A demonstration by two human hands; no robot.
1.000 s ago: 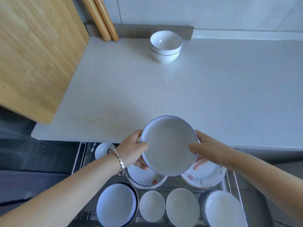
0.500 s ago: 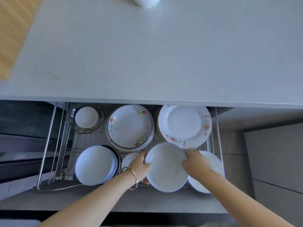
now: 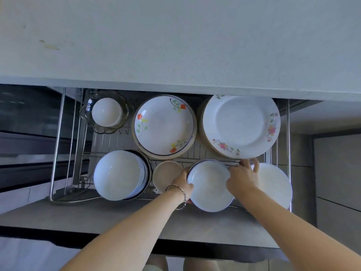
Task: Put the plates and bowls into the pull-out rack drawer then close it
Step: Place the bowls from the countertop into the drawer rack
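Observation:
The wire pull-out rack drawer [image 3: 58, 145] stands open below the counter. My left hand [image 3: 182, 185] and my right hand [image 3: 242, 178] both grip a white bowl [image 3: 210, 187] by its rim, low in the front row of the rack, tilted. In the rack sit a stack of white bowls [image 3: 120, 175], a small beige bowl [image 3: 166, 176], a white plate [image 3: 276, 183] partly hidden by my right arm, a flowered deep plate [image 3: 164, 125], a stack of flowered plates [image 3: 241, 126] and a small bowl [image 3: 106, 112] inside a glass dish.
The white counter [image 3: 175, 40] overhangs the back of the drawer. The grey drawer front [image 3: 97, 218] runs across below the rack. Dark cabinet fronts lie to the left, pale ones to the right.
Both hands carried the white bowl from above the counter edge down into the rack's front row, and my view tipped down, so the bowls on the counter left the frame.

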